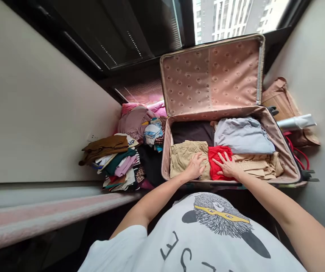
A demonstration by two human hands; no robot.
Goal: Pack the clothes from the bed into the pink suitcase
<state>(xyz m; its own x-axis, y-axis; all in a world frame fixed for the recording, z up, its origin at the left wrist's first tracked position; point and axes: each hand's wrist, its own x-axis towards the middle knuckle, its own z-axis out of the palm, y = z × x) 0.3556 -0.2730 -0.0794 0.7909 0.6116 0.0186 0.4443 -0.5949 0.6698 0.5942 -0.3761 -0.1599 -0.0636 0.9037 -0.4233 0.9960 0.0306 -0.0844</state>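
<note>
An open suitcase [166, 143] with a pink patterned lining lies in front of me, its lid [213, 75] raised against the window. My left hand [195, 166] rests with spread fingers on a folded khaki garment [182, 156] at the near left. Flat on a red folded cloth [215, 151] just beside it lies my right hand [227, 165], fingers apart. Beige folded clothes [260, 165] fill the near right. Behind them are a light blue-grey folded garment [241, 134] and a dark one [192, 131] at the far left.
Left of the suitcase stands a stack of folded clothes [117, 160], with a mauve bundle [135, 121] behind it. To the right are a brown paper bag [281, 100], a silvery roll [297, 122] and a red strap [302, 156]. Walls close in on both sides.
</note>
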